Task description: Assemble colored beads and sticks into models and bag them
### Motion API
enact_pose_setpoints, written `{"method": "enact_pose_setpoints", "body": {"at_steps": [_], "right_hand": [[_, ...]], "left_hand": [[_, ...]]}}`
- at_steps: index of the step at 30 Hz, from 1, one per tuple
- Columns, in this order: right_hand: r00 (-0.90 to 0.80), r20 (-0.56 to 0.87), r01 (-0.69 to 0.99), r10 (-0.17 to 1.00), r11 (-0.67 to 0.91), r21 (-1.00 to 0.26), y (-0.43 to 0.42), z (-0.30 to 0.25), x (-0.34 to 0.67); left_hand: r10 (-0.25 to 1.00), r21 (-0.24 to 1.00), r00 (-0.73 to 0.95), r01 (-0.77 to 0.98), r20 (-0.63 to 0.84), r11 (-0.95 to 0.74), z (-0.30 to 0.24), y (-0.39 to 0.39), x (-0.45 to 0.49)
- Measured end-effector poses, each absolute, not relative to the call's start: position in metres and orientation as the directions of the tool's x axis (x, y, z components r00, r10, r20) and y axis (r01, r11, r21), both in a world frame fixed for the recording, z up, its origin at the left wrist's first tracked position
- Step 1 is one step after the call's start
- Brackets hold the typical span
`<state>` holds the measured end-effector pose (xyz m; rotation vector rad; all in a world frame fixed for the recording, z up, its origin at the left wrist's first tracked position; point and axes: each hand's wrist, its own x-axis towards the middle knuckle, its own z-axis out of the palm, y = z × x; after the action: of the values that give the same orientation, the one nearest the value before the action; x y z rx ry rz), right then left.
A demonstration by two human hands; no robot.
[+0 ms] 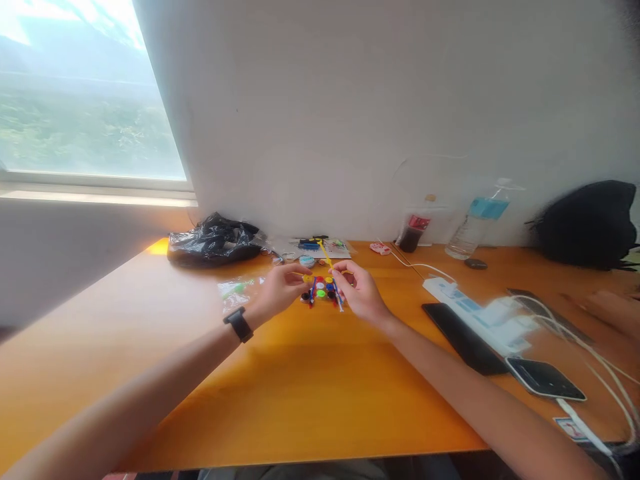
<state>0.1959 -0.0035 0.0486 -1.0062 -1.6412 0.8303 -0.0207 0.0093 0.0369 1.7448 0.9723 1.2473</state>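
My right hand [359, 292] pinches the lower end of a thin yellow strip [325, 253], which points up and away. Facing it, my left hand [280, 292], with a black watch on the wrist, is closed at the fingertips beside a small yellow piece [309, 278]. Whether those fingers grip that piece I cannot tell. Between the hands several small round caps lie close together on the table, among them a green cap [321, 293], a red cap [320, 280] and a black cap [305, 297]. Thin blue, red and white sticks [340, 300] lie alongside them, partly hidden by my fingers.
Behind are a black plastic bag [215, 240], tools on white paper [310, 245] and a clear packet [235, 293]. On the right stand a water bottle [475, 220], a power strip [475, 317] with cables, and a phone [545, 379]. Another person's hand [607, 310] is blurred at far right.
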Motion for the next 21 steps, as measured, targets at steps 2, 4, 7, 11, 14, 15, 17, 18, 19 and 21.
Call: {"method": "enact_pose_setpoints", "body": {"at_steps": [2, 4, 7, 11, 14, 15, 17, 18, 19, 21], "right_hand": [[-0.282, 0.286, 0.123, 0.916, 0.33, -0.936, -0.015, 0.046, 0.2], [-0.383, 0.24, 0.113, 0.892, 0.304, -0.946, -0.027, 0.041, 0.203], [-0.446, 0.24, 0.196, 0.862, 0.356, -0.914, -0.041, 0.032, 0.207], [-0.475, 0.273, 0.298, 0.836, 0.445, -0.844, -0.047, 0.024, 0.209], [-0.478, 0.28, 0.332, 0.832, 0.467, -0.82, -0.048, 0.022, 0.209], [-0.48, 0.283, 0.336, 0.831, 0.472, -0.815, -0.049, 0.021, 0.208], [-0.484, 0.294, 0.341, 0.824, 0.487, -0.804, -0.051, 0.021, 0.208], [-0.486, 0.302, 0.345, 0.82, 0.498, -0.796, -0.052, 0.022, 0.208], [-0.488, 0.311, 0.349, 0.816, 0.509, -0.787, -0.053, 0.022, 0.207], [-0.488, 0.334, 0.358, 0.806, 0.534, -0.766, -0.055, 0.023, 0.207]], "left_hand": [[0.91, 0.956, 0.31, 0.009, 0.275, -0.292, 0.04, -0.008, -0.02], [0.926, 0.97, 0.296, -0.003, 0.235, -0.245, 0.037, -0.025, -0.021], [0.933, 0.974, 0.297, 0.037, 0.205, -0.225, 0.025, -0.045, -0.024], [0.926, 0.971, 0.319, 0.06, 0.2, -0.23, 0.009, -0.057, -0.027], [0.914, 0.968, 0.356, 0.081, 0.194, -0.237, 0.006, -0.059, -0.027], [0.914, 0.967, 0.357, 0.087, 0.193, -0.239, 0.006, -0.06, -0.026], [0.916, 0.964, 0.347, 0.099, 0.2, -0.248, 0.009, -0.063, -0.026], [0.917, 0.96, 0.341, 0.106, 0.209, -0.258, 0.011, -0.064, -0.025], [0.915, 0.955, 0.336, 0.115, 0.222, -0.273, 0.012, -0.066, -0.025], [0.908, 0.937, 0.33, 0.145, 0.258, -0.319, 0.015, -0.068, -0.025]]}}
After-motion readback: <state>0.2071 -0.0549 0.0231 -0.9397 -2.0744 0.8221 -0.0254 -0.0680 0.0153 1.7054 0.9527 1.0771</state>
